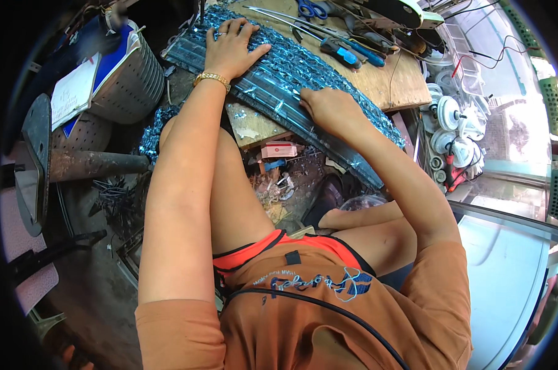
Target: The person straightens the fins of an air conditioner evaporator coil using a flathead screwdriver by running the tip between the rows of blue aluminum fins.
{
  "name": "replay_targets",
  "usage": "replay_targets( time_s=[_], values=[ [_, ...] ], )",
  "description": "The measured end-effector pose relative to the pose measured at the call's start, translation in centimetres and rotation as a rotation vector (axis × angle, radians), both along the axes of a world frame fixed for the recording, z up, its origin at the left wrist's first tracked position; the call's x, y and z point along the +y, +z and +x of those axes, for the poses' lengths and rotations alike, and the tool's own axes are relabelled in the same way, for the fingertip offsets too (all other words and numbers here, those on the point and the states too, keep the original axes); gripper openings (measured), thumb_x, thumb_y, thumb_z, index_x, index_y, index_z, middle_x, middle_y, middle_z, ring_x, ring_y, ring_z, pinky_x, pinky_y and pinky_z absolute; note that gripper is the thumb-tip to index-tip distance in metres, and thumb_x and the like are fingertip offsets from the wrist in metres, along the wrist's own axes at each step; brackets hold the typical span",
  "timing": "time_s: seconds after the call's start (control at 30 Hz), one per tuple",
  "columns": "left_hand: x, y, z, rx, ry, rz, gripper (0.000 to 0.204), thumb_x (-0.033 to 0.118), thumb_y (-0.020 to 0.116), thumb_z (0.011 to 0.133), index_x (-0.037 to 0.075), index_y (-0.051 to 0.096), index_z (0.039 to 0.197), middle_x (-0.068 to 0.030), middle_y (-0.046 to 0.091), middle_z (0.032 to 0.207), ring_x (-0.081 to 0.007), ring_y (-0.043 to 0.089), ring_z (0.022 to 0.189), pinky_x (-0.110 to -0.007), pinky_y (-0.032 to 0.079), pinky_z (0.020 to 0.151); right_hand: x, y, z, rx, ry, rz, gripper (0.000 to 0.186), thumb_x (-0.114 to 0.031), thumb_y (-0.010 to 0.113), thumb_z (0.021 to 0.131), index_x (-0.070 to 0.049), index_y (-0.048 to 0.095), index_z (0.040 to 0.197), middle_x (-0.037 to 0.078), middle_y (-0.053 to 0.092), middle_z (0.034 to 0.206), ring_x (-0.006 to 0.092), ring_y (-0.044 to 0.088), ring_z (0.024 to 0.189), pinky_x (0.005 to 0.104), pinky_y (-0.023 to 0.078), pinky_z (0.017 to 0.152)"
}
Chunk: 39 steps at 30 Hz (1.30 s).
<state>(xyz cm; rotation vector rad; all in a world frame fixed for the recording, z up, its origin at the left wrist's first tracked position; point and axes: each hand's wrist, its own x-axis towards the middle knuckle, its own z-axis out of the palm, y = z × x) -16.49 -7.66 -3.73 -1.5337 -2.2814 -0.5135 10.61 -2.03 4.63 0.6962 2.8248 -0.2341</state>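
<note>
Resting the splayed left hand (231, 50) on the blue metallic panel (269, 94) overhanging the worktop (368, 80) at lower right; curling the right hand (333, 111) over it, not showing whether grasping; facing bare wood (408, 92) beyond.

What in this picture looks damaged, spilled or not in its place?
The blue finned panel under the left hand looks damaged: its surface is ragged and crumpled, unlike the smoother strip along its near edge. Scraps also lie scattered below the wooden board, looking like litter.
</note>
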Motion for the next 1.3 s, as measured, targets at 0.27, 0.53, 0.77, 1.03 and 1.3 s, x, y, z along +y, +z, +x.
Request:
replay_targets(
  time_s=[0.27,0.53,0.77,1.03,1.3],
  values=[
    [0.0,-0.4,-0.2,0.038,-0.010,0.030,0.063,0.071,0.062,0.098,0.027,0.066,0.141,-0.0008,0.055,0.155,-0.0263,0.043,0.152,-0.063,0.025,0.125,0.5,-1.0,1.7,0.037,0.010,-0.013,0.029,-0.036,0.058,0.108,-0.010,0.071,0.111,0.024,0.076,0.091,0.0476,0.074,0.088,0.0601,0.057,0.077],
    [-0.4,-0.3,-0.5,0.059,-0.005,0.030,0.063,0.072,0.062,0.097,0.027,0.067,0.141,-0.0014,0.056,0.153,-0.0268,0.044,0.152,-0.064,0.026,0.124,-0.1,0.1,3.5,-0.041,-0.052,-0.038,0.028,-0.034,0.060,0.106,-0.010,0.073,0.111,0.023,0.077,0.096,0.0447,0.076,0.092,0.0566,0.059,0.080],
    [-0.2,0.4,0.2,0.055,0.011,-0.045,0.064,0.070,0.058,0.101,0.027,0.065,0.147,-0.0039,0.053,0.160,-0.0272,0.042,0.154,-0.060,0.026,0.125,0.3,-0.5,5.3,-0.011,-0.047,-0.022,0.027,-0.033,0.061,0.105,-0.009,0.072,0.110,0.023,0.077,0.093,0.0452,0.076,0.091,0.0574,0.059,0.079],
    [0.1,0.2,0.3,0.045,0.013,-0.057,0.065,0.071,0.058,0.100,0.028,0.063,0.149,-0.0041,0.053,0.160,-0.0273,0.041,0.154,-0.061,0.026,0.126,0.5,-0.8,8.2,0.014,-0.061,-0.026,0.028,-0.036,0.058,0.108,-0.009,0.068,0.107,0.024,0.074,0.085,0.0488,0.072,0.083,0.0607,0.056,0.074],
    [0.1,-0.5,-0.4,0.043,-0.029,0.038,0.064,0.071,0.062,0.098,0.026,0.066,0.143,-0.0034,0.055,0.156,-0.0275,0.044,0.152,-0.066,0.027,0.124,0.1,-0.6,9.8,0.026,-0.075,-0.017,0.026,-0.034,0.058,0.108,-0.009,0.067,0.108,0.025,0.073,0.084,0.0477,0.073,0.082,0.0602,0.056,0.073]
  ],
)
